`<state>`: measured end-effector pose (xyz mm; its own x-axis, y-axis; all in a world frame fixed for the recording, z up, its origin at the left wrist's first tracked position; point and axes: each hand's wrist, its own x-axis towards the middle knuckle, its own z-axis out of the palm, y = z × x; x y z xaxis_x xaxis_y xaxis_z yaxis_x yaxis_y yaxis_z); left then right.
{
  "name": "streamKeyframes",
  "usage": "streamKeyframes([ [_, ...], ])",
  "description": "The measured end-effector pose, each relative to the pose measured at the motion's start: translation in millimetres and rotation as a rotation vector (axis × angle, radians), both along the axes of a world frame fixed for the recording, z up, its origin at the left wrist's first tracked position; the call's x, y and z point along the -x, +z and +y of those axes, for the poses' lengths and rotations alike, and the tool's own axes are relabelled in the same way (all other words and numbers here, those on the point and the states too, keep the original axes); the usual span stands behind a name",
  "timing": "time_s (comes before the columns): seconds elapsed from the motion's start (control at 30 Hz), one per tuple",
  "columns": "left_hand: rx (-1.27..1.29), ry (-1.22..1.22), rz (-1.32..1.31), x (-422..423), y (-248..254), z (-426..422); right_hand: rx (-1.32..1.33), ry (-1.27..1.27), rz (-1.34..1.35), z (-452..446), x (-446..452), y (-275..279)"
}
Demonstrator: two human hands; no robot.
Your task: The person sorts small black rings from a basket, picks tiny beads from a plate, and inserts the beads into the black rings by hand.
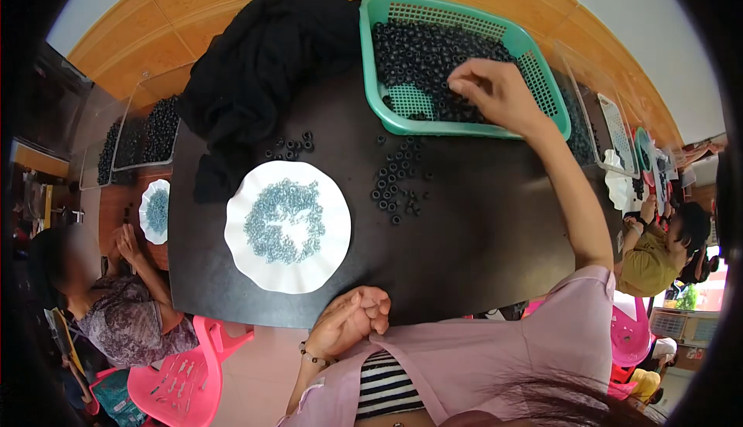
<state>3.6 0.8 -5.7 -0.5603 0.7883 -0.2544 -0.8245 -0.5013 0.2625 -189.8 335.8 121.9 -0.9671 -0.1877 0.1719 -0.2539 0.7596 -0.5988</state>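
My right hand (499,94) is over the green plastic basket (464,127), thumb and fingers curled together in a pinch. Many small black ring-like pieces (422,51) fill the basket; whether one is between my fingertips is too small to see. My left hand (352,322) rests at the table's near edge with its fingers curled in, and what is inside them, if anything, is hidden. Just beyond it a white wavy-rimmed plate (333,260) holds a spread of tiny pale-blue beads (267,222). Loose black rings (395,171) lie between plate and basket.
A heap of black cloth (271,55) lies at the back left, with more black rings (290,148) near it. Clear bins of black pieces (151,133) flank the dark table (480,257). Other people (128,303) sit on both sides, and a pink chair (182,377) stands left.
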Motion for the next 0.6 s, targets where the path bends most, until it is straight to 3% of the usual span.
streamKeyframes([
  [0.03, -0.003, 0.003, 0.008, 0.2, 0.9, 0.0, -0.104, 0.046, 0.044, 12.4, 20.5, -7.6],
  [0.1, 0.031, -0.008, 0.019, 1.0, 3.3, -0.1, -0.042, 0.171, -0.171, 24.8, 47.7, -20.4],
  [0.17, 0.031, -0.018, 0.026, 0.6, 1.3, -1.6, -0.384, 0.527, 0.171, 27.3, 58.9, -35.0],
  [0.2, 0.029, -0.021, 0.017, 0.8, 1.9, -2.1, -0.453, 0.590, 0.023, 26.8, 61.2, -35.1],
  [0.23, 0.027, -0.024, 0.005, 0.9, 2.3, -2.6, -0.521, 0.658, 0.142, 33.7, 66.4, -45.3],
  [0.3, 0.023, -0.039, -0.002, 2.0, 2.4, -3.7, -0.571, 0.726, 0.129, 43.6, 70.5, -47.8],
  [0.4, 0.039, -0.069, -0.005, 3.9, 4.0, -1.8, -0.663, 0.766, 0.159, 48.1, 81.6, -52.1],
  [0.6, 0.042, -0.054, -0.024, 3.3, 4.4, -2.5, -0.735, 0.531, 0.384, 61.1, 120.1, -54.8],
])
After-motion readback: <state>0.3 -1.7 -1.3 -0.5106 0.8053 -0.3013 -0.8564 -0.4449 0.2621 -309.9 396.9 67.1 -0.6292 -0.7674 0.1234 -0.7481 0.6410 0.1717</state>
